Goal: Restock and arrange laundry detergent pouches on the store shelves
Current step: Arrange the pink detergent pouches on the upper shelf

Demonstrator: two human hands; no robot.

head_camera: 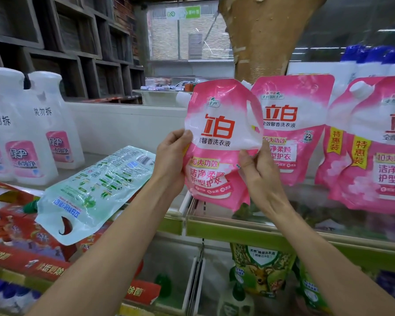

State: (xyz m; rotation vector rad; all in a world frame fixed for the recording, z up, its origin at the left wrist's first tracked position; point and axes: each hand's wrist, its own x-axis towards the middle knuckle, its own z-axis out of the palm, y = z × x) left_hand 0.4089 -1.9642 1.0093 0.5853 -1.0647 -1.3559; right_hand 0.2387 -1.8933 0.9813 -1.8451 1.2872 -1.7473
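We are observing a pink laundry detergent pouch (219, 142) being held upright in the air, printed face toward the camera, just in front of the shelf edge (249, 229). The left hand (171, 160) is gripping its left margin, thumb pressing on the front near the white band; the right hand (258, 172) is pinching its right margin below the cut-out handle. Both hands are closed on the pouch — neither is free.

Just behind and to the right, a second pink pouch (292, 131) is standing on the shelf, partly covered by the held one. Further right, two more pink pouches (372, 151) are leaning together, overlapping, the nearer one cropped by the frame edge.

To the left, a pale green pouch (94, 190) is lying flat, back side up and handle end toward the camera, resting on red cartons (25, 236). Behind it, white detergent bottles (32, 137) with pink labels are standing in a row.

Below the shelf edge, green pouches (262, 270) showing a deer picture are sitting on the lower tier. Blue-capped bottles (372, 58) are showing at upper right, blurred — we cannot read their labels.
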